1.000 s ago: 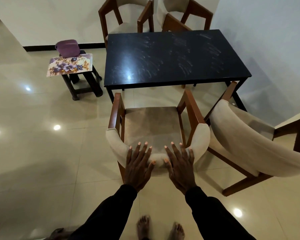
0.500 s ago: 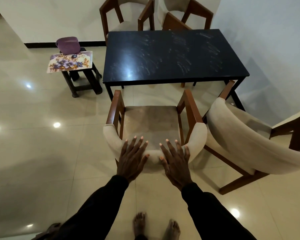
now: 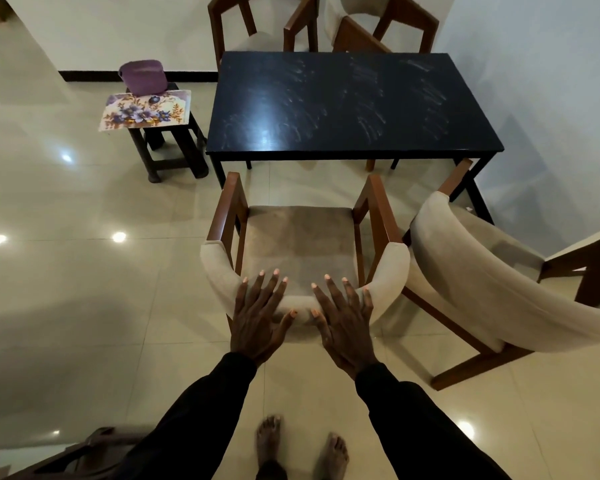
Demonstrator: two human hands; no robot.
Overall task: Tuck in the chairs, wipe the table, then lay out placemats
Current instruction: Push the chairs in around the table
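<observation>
A wooden armchair with a beige cushion [image 3: 300,244] faces the black table [image 3: 347,102], its front just short of the table's near edge. My left hand [image 3: 258,315] and my right hand [image 3: 345,322] press flat on the top of its padded backrest, fingers straight and spread. The tabletop shows pale smear marks. A second beige chair [image 3: 492,282] stands angled at the right, pulled out from the table. Floral placemats [image 3: 144,110] lie on a small dark stool [image 3: 172,147] left of the table, with a purple container [image 3: 142,76] behind them.
Two more wooden chairs [image 3: 260,26] [image 3: 381,22] stand at the table's far side near the wall. A white wall runs along the right. Glossy tiled floor spreads to the left. My bare feet [image 3: 302,445] are behind the chair. Part of another chair [image 3: 84,455] shows at bottom left.
The chair under my hands has slid forward toward the table, and I have stepped forward with it. Both hands stay flat on the backrest.
</observation>
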